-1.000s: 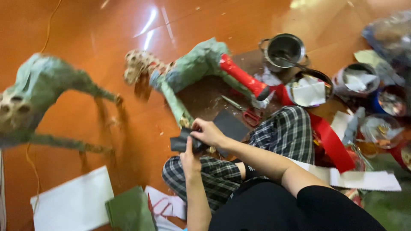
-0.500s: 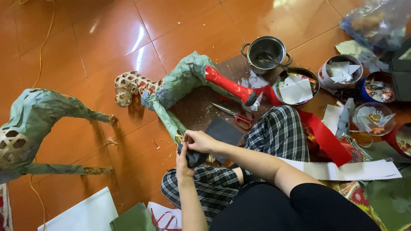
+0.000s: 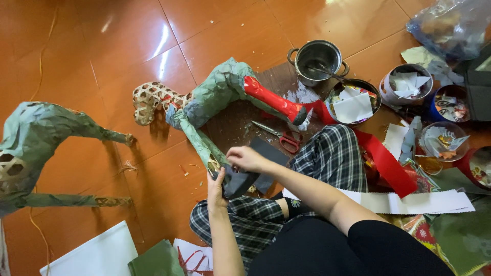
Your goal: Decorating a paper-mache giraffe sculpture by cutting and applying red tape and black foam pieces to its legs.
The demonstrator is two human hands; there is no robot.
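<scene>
A woven-frame animal figure (image 3: 215, 97) covered in green paper lies on the orange tile floor, with one red-wrapped leg (image 3: 273, 101) and a bare wicker head (image 3: 151, 101). My left hand (image 3: 217, 187) holds the foot of its near green leg (image 3: 198, 141) from below. My right hand (image 3: 247, 159) presses a dark grey sheet of paper (image 3: 250, 171) against that foot from above. Both hands grip the paper around the leg end, above my checked trouser knee.
Red-handled scissors (image 3: 280, 136) lie beside the grey paper. A steel pot (image 3: 317, 60) and several bowls of paper scraps (image 3: 406, 84) stand at right, with a red ribbon strip (image 3: 386, 163). A second green figure (image 3: 36, 148) lies at left; white sheets (image 3: 94, 253) near me.
The view has shifted, so the figures sit lower and further right in frame. My hands stay on the leg foot, working the grey paper around it.
</scene>
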